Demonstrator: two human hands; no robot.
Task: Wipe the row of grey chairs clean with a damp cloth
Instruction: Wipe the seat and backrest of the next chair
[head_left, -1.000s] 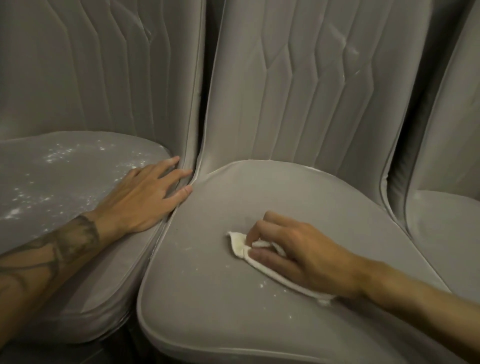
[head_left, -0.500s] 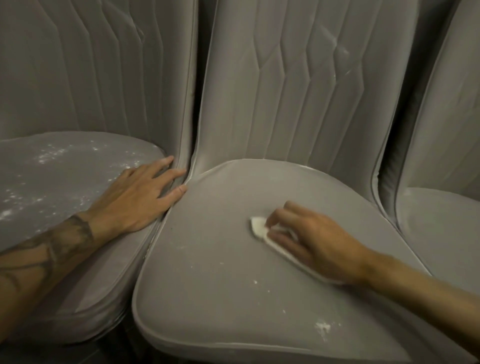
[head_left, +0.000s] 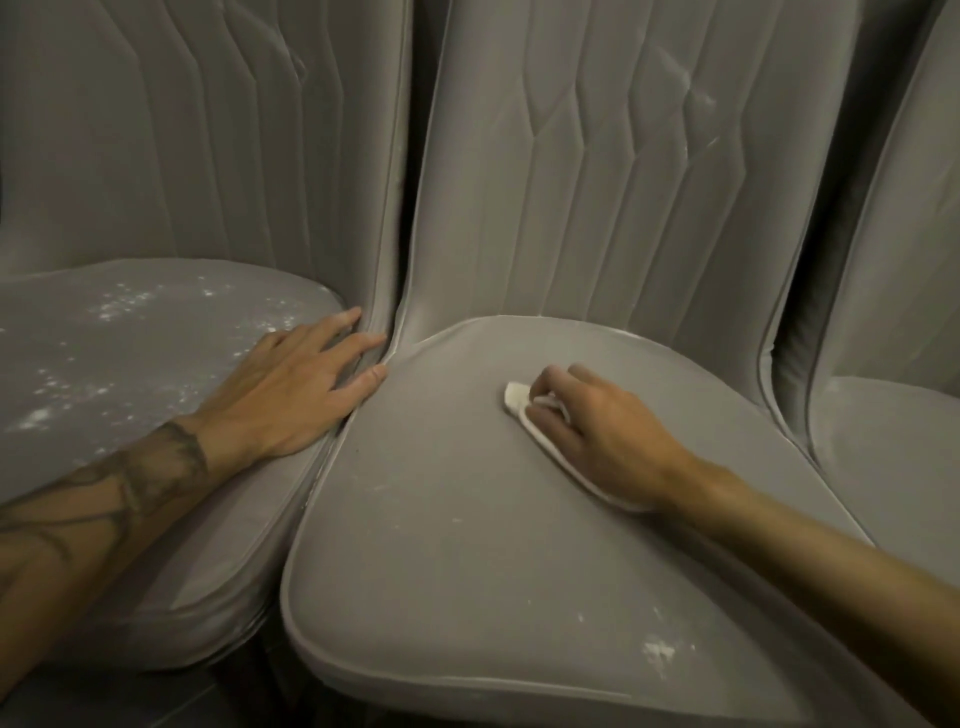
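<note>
Right hand (head_left: 597, 431) presses a folded white damp cloth (head_left: 519, 402) flat on the middle grey padded chair seat (head_left: 441, 519), fingers curled over it, mid-seat toward the back edge. Left hand (head_left: 296, 395) lies open and flat, holding nothing, on the left dusty grey chair seat (head_left: 130, 353) at its right edge. Best: firm overlapping strokes toward the white specks (head_left: 657, 649) near the front-right corner; refold cloth when soiled.

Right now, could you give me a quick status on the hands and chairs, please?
Right hand presses cloth on middle seat. Left hand flat on dusty left seat. Nothing in the way.
</note>
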